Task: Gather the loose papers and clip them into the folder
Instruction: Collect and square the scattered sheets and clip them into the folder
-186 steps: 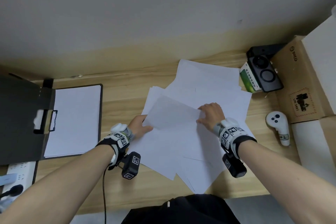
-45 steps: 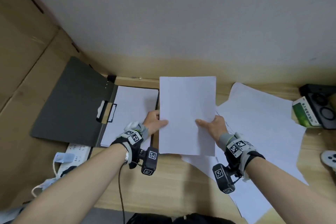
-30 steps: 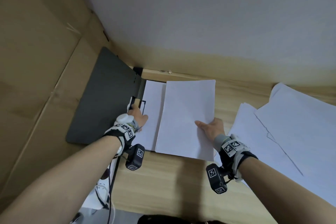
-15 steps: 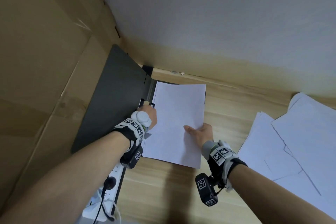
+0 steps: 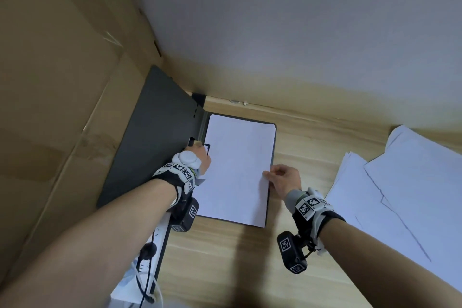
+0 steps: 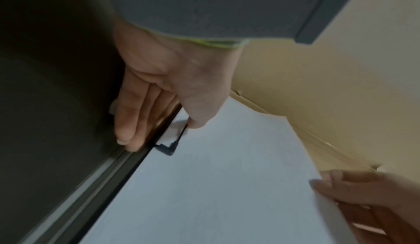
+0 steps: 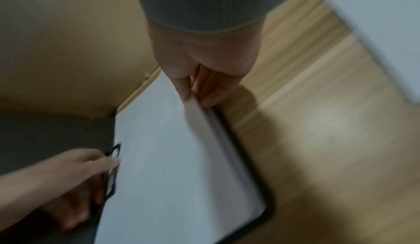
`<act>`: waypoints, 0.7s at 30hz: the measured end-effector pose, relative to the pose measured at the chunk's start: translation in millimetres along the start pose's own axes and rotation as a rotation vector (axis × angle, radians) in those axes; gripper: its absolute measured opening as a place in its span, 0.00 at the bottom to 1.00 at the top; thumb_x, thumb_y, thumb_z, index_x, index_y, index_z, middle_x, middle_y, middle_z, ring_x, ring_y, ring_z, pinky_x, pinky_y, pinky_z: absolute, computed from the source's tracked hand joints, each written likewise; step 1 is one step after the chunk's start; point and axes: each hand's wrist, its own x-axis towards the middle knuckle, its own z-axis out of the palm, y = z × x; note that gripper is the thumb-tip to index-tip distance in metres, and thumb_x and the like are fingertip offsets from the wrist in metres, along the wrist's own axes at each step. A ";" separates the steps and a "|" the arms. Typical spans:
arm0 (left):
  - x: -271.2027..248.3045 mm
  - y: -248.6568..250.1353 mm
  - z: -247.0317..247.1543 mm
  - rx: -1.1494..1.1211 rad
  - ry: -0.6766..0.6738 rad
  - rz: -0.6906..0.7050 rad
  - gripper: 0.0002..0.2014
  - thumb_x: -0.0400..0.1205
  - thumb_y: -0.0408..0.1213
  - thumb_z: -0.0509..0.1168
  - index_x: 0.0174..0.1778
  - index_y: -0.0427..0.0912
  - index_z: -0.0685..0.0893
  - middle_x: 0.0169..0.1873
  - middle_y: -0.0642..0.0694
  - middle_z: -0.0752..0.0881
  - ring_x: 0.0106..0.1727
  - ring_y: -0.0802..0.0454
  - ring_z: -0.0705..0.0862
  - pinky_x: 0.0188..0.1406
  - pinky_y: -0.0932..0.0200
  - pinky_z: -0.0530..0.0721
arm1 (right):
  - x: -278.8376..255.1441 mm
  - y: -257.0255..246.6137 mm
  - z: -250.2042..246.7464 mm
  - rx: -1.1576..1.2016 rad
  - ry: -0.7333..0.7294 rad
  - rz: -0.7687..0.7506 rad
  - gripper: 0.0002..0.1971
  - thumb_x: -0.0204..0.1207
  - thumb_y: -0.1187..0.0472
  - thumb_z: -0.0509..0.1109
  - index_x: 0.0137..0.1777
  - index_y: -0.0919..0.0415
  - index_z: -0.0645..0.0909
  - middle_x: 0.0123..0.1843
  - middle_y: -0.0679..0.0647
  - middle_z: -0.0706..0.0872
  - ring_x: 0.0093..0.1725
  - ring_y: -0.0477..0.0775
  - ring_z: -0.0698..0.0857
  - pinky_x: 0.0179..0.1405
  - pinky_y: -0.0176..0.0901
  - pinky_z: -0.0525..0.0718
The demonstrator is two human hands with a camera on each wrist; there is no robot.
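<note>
A dark grey folder (image 5: 155, 137) lies open at the desk's left, its cover leaning on cardboard. A stack of white paper (image 5: 237, 165) fills its right half. My left hand (image 5: 202, 157) is at the black wire clip (image 5: 207, 145) on the spine. In the left wrist view the thumb sits on the clip (image 6: 169, 148) and the fingers (image 6: 127, 131) press behind it. My right hand (image 5: 272, 175) pinches the right edge of the top sheet (image 7: 170, 158) between thumb and fingers (image 7: 209, 102). The sheet's left edge lies at the clip. Several loose papers (image 5: 400, 182) lie to the right.
A tall cardboard panel (image 5: 62, 82) stands close behind the folder cover on the left. A white power strip (image 5: 160, 235) with a plugged cable lies beside my left forearm. Bare wooden desk (image 5: 312, 145) separates the folder from the loose papers. A wall closes the back.
The sheet has travelled left with my right hand and now lies on the folder's stack. My left hand let go of it and went to the clip.
</note>
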 end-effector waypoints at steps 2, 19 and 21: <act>-7.8 12.5 -4.7 0.069 0.098 0.008 0.15 0.85 0.35 0.59 0.66 0.36 0.68 0.54 0.38 0.85 0.53 0.40 0.86 0.39 0.53 0.75 | 1.1 0.2 -35.3 0.042 0.036 -0.008 0.04 0.74 0.74 0.74 0.40 0.67 0.85 0.39 0.64 0.88 0.36 0.61 0.86 0.49 0.57 0.88; -97.2 303.7 54.9 0.042 -0.042 0.577 0.11 0.83 0.39 0.57 0.60 0.43 0.74 0.51 0.43 0.86 0.42 0.45 0.81 0.37 0.56 0.73 | -24.8 145.8 -356.8 0.084 0.327 0.069 0.09 0.73 0.74 0.72 0.35 0.62 0.85 0.33 0.61 0.88 0.28 0.56 0.85 0.30 0.39 0.82; -108.5 335.5 75.1 0.034 -0.085 0.578 0.10 0.81 0.39 0.57 0.57 0.44 0.76 0.53 0.44 0.86 0.48 0.44 0.82 0.42 0.56 0.76 | -20.7 163.9 -389.1 0.093 0.338 0.075 0.09 0.73 0.74 0.73 0.35 0.61 0.85 0.33 0.61 0.88 0.27 0.55 0.84 0.28 0.38 0.81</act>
